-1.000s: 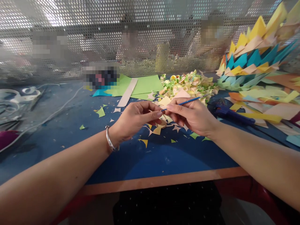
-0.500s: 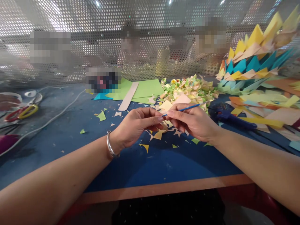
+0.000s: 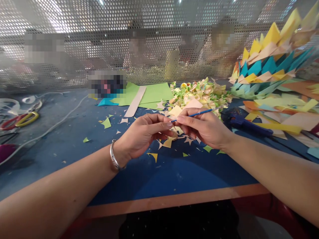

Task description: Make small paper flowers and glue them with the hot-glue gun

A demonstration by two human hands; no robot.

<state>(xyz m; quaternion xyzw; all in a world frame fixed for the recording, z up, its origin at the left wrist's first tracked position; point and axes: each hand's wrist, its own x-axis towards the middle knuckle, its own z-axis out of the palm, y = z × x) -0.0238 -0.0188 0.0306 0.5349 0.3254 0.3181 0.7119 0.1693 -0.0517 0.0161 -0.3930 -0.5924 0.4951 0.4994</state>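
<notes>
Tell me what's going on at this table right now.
A person sits at a blue table strewn with paper scraps. The right hand holds a thin blue stick, its tip meeting the left hand, whose fingertips pinch something too small to make out. Behind the hands lie a pile of small paper pieces, green sheets and a blue glue gun.

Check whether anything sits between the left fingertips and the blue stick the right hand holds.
Nothing visible does. The left hand pinches right at the near end of the blue stick, whose shaft the right hand holds. Fingertips of both hands meet there above the paper scraps.
</notes>
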